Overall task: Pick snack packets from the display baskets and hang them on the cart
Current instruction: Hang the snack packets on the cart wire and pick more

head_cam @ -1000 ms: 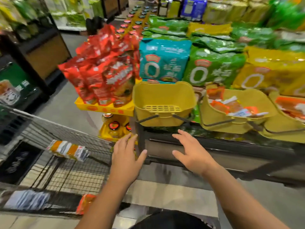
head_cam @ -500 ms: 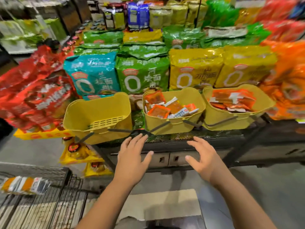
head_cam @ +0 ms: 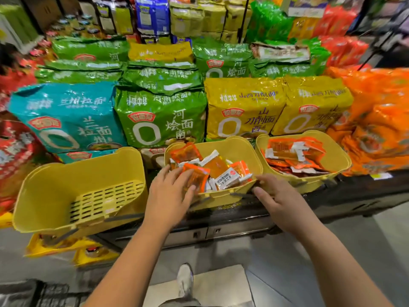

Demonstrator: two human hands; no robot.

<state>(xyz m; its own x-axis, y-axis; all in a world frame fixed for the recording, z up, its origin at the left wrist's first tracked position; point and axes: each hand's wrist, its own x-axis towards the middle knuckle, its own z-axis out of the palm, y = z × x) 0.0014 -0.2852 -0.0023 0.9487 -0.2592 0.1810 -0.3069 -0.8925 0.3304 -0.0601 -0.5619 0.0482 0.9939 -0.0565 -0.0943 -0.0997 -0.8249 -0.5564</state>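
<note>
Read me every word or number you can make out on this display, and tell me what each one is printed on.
"兰州拉面" and a big "0": teal bag.
"河南烩面" and a big "0": green bag.
"山西刀削面" and a big "0": yellow bag.
White labels on the snack packets: too small to read.
Print on the red bags and orange bags: too blurred to read.

Across the middle of your view stand big noodle bags: a teal bag point(head_cam: 66, 116) at left, a green bag point(head_cam: 159, 116) beside it, then two yellow bags point(head_cam: 243, 107). Orange bags point(head_cam: 376, 120) fill your right edge, red bags point(head_cam: 13, 147) your left. A dark drawer unit point(head_cam: 210, 231) runs below; a grey shoe point(head_cam: 184, 280) shows at bottom centre
</note>
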